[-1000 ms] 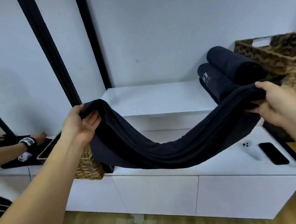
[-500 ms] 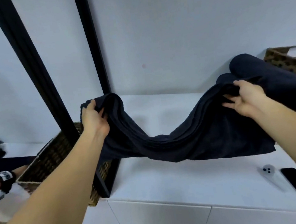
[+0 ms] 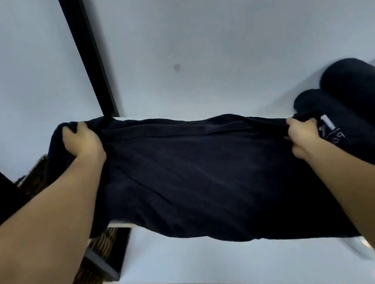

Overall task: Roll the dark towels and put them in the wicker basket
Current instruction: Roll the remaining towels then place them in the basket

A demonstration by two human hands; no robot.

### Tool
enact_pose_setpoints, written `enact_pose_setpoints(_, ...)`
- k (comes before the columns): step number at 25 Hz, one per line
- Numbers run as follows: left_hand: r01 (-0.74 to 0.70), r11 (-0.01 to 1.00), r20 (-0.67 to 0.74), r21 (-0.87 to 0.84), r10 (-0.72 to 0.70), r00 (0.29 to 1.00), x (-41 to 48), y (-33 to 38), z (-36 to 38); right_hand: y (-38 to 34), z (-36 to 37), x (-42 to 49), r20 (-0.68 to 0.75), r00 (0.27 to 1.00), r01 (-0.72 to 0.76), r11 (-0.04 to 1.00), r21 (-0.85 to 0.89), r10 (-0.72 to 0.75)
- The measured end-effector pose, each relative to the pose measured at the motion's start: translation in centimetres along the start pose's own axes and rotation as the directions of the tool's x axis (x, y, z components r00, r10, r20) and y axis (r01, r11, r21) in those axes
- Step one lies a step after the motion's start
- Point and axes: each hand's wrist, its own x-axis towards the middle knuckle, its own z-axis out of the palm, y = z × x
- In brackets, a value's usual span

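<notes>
The dark towel (image 3: 205, 175) is held spread over the white shelf (image 3: 222, 268), its long axis running left to right. Its far-left corner is clenched in the left hand (image 3: 84, 141); its far-right corner is pinched by the right hand (image 3: 302, 134), just beside the rolled towels (image 3: 355, 100). Rolling would likely proceed along that axis

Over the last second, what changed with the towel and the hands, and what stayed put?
The dark towel went from sagging in mid-air to being pulled out flatter over the white shelf. The left hand and right hand moved forward, keeping their grip on its ends. The two rolled towels stayed at the right.
</notes>
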Motion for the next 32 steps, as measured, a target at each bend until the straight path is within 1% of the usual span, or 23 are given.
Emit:
enact_pose_setpoints(1, -0.033, 0.997, 0.011, 0.065, 0.032, 0.999, 0.5, 0.0, 0.5, -0.4, 0.4, -0.7, 0.023, 1.000, 0.015, 1.000, -0.012, -0.015)
enact_pose_setpoints(2, -0.083, 0.988, 0.052, 0.132, 0.077, 0.996, 0.6, 0.2, 0.9, -0.7, 0.7, -1.6, 0.070, 0.997, 0.042, 0.997, -0.058, -0.038)
enact_pose_setpoints(3, -0.167, 0.961, 0.146, 0.220, 0.137, 0.980, 0.2, 0.4, 1.3, -0.9, 0.7, -2.7, 0.130, 0.988, 0.107, 0.983, -0.148, -0.088)
enact_pose_setpoints(4, -0.282, 0.899, 0.285, 0.336, 0.188, 0.940, -0.4, 0.8, 1.6, -0.9, 0.5, -3.9, 0.195, 0.968, 0.210, 0.932, -0.294, -0.156)
enact_pose_setpoints(5, -0.407, 0.785, 0.436, 0.466, 0.197, 0.878, -1.0, 1.1, 1.7, -0.7, 0.2, -5.2, 0.282, 0.934, 0.335, 0.819, -0.466, -0.221)
enact_pose_setpoints(6, -0.516, 0.628, 0.556, 0.583, 0.156, 0.817, -2.0, 1.2, 1.5, -0.3, -0.3, -6.6, 0.396, 0.880, 0.463, 0.652, -0.601, -0.260)
enact_pose_setpoints(7, -0.584, 0.460, 0.620, 0.669, 0.088, 0.780, -2.9, 1.2, 1.0, 0.5, -0.9, -7.9, 0.518, 0.820, 0.568, 0.460, -0.682, -0.245)
enact_pose_setpoints(8, -0.607, 0.294, 0.632, 0.738, 0.014, 0.775, -4.0, 1.3, -0.1, 1.5, -1.2, -9.0, 0.608, 0.774, 0.632, 0.288, -0.720, -0.176)
enact_pose_setpoints(9, -0.600, 0.153, 0.613, 0.785, -0.051, 0.789, -5.0, 1.2, -1.5, 2.5, -1.2, -9.9, 0.652, 0.752, 0.659, 0.143, -0.739, -0.099)
enact_pose_setpoints(10, -0.584, 0.049, 0.585, 0.810, -0.108, 0.803, -5.9, 0.8, -3.1, 3.1, -1.1, -10.3, 0.663, 0.747, 0.665, 0.035, -0.746, -0.058)
enact_pose_setpoints(11, -0.567, -0.015, 0.556, 0.824, -0.170, 0.813, -6.7, 0.2, -4.7, 3.5, -0.9, -10.2, 0.659, 0.751, 0.658, -0.036, -0.752, -0.048)
enact_pose_setpoints(12, -0.556, -0.048, 0.536, 0.830, -0.210, 0.818, -7.2, -0.5, -5.9, 3.5, -0.5, -9.8, 0.652, 0.756, 0.649, -0.062, -0.758, -0.054)
enact_pose_setpoints(13, -0.566, -0.065, 0.542, 0.822, -0.219, 0.811, -7.4, -0.9, -6.3, 3.3, 0.1, -9.3, 0.643, 0.763, 0.640, -0.071, -0.765, -0.056)
enact_pose_setpoints(16, -0.598, -0.048, 0.576, 0.800, -0.216, 0.788, -5.8, -0.7, -4.2, 3.2, 2.6, -8.2, 0.607, 0.794, 0.599, -0.112, -0.793, -0.047)
enact_pose_setpoints(19, -0.613, -0.048, 0.592, 0.788, -0.213, 0.778, -3.3, -0.4, -1.2, 3.7, 6.4, -9.4, 0.544, 0.836, 0.539, -0.084, -0.838, -0.065)
enact_pose_setpoints(21, -0.638, -0.082, 0.614, 0.766, -0.204, 0.763, -3.3, -0.3, -0.7, 4.1, 8.1, -11.8, 0.531, 0.846, 0.528, -0.066, -0.847, -0.042)
enact_pose_setpoints(24, -0.651, -0.195, 0.636, 0.733, -0.141, 0.758, -4.4, -0.8, -3.7, 4.9, 8.4, -14.4, 0.596, 0.799, 0.591, -0.084, -0.802, -0.074)
enact_pose_setpoints(26, -0.600, -0.286, 0.593, 0.747, -0.122, 0.796, -5.4, -0.5, -7.2, 5.4, 7.8, -15.9, 0.654, 0.753, 0.646, -0.111, -0.755, -0.065)
enact_pose_setpoints(28, -0.457, -0.494, 0.493, 0.740, -0.064, 0.868, -5.8, 0.4, -9.4, 5.8, 7.7, -17.0, 0.672, 0.737, 0.663, -0.117, -0.739, -0.074)
enact_pose_setpoints(29, -0.376, -0.598, 0.452, 0.708, -0.026, 0.892, -5.7, 1.3, -9.4, 5.8, 8.1, -17.4, 0.672, 0.736, 0.663, -0.114, -0.740, -0.083)
enact_pose_setpoints(30, -0.310, -0.660, 0.415, 0.685, 0.003, 0.910, -5.6, 2.2, -8.8, 5.8, 8.9, -17.7, 0.673, 0.735, 0.665, -0.111, -0.739, -0.083)
enact_pose_setpoints(31, -0.277, -0.682, 0.395, 0.677, 0.019, 0.918, -5.6, 2.9, -7.6, 5.8, 9.9, -18.0, 0.680, 0.729, 0.672, -0.108, -0.733, -0.078)
enact_pose_setpoints(32, -0.285, -0.650, 0.379, 0.705, 0.006, 0.925, -5.9, 3.5, -6.1, 5.8, 11.1, -18.3, 0.687, 0.723, 0.680, -0.105, -0.726, -0.071)
